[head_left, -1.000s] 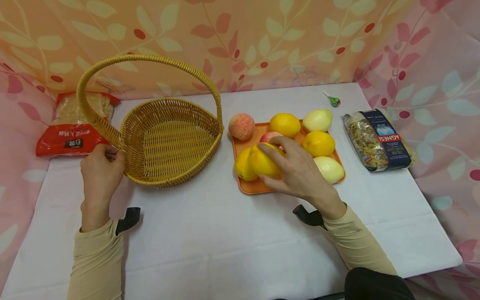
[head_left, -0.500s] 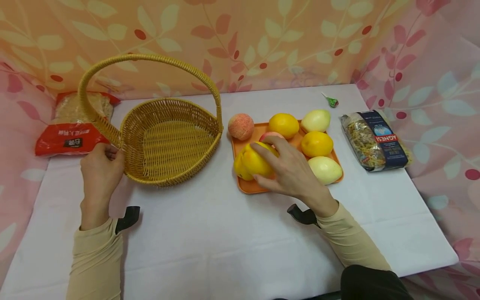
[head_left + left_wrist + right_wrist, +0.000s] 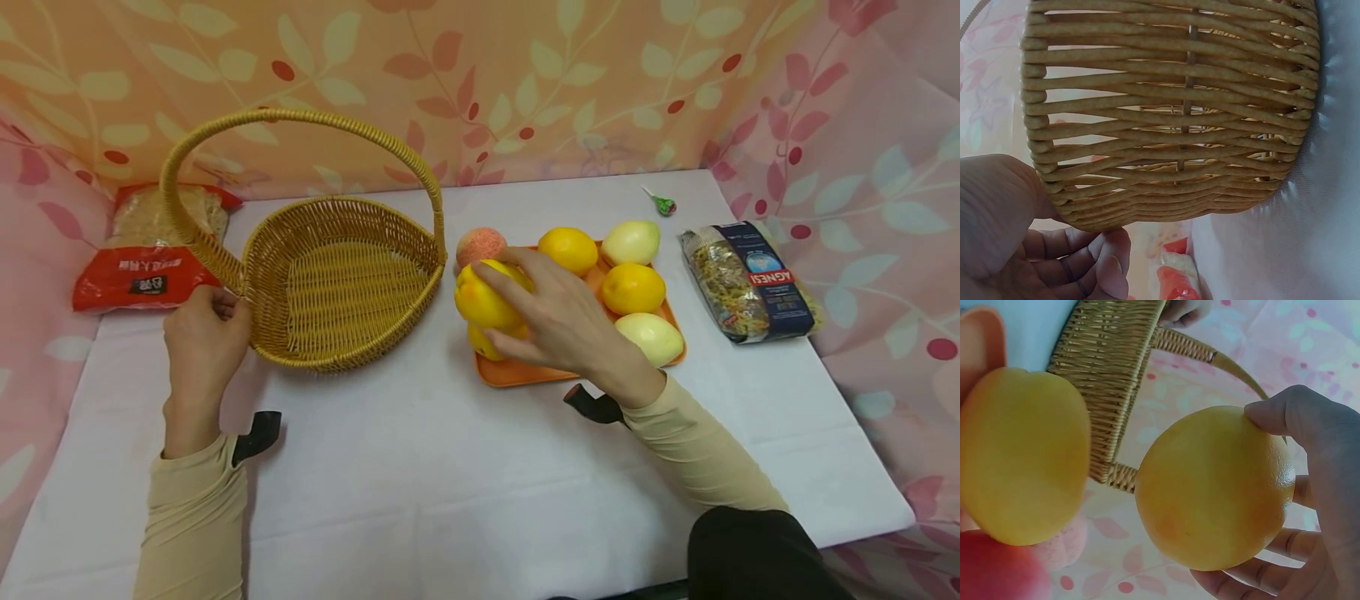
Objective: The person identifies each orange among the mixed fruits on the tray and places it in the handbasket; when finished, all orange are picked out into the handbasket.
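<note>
Two hands busy: right hand (image 3: 570,325) grips lemon (image 3: 483,298) beside basket (image 3: 341,279).

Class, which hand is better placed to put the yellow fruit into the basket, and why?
The right hand: it already holds the yellow fruit lifted above the tray, next to the basket. The left hand is busy gripping the basket's rim.

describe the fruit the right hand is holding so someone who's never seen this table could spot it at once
Start at the orange tray right of the big wicker basket. Over the tray's left edge the right hand grips a plump yellow fruit. It alone is lifted; the other yellow and pale fruits lie on the tray.
</note>
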Available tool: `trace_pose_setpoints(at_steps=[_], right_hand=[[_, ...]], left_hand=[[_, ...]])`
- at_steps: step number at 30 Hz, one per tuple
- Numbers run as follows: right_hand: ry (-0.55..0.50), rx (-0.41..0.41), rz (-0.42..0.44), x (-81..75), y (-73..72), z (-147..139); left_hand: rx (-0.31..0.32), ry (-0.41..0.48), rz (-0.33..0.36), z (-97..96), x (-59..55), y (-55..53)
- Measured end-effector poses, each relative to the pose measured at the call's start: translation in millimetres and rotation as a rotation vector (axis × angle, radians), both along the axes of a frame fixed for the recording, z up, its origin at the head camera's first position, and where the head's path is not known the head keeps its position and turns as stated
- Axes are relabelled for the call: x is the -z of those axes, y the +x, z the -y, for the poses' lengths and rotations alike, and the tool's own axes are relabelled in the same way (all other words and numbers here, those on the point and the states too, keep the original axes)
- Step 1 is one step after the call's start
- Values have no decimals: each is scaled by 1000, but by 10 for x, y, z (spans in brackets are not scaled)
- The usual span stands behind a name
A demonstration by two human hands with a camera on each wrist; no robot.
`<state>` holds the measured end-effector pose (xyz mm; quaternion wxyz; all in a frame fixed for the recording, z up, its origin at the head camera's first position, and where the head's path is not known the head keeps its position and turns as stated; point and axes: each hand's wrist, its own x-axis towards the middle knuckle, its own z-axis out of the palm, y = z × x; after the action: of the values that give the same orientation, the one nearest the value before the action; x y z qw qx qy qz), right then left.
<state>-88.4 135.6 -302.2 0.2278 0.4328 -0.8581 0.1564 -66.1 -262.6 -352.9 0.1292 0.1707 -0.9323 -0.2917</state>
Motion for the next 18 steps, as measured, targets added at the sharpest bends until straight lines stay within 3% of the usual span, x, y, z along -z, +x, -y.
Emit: trace_pose_setpoints(at_steps=[11,18], right_hand=[[83,-37,29,-134,-90,206],[128,-45,94,-158,-183,294]], left_hand=[[3,8,11,6,-1,-7],[12,23,24,20,5,-17]])
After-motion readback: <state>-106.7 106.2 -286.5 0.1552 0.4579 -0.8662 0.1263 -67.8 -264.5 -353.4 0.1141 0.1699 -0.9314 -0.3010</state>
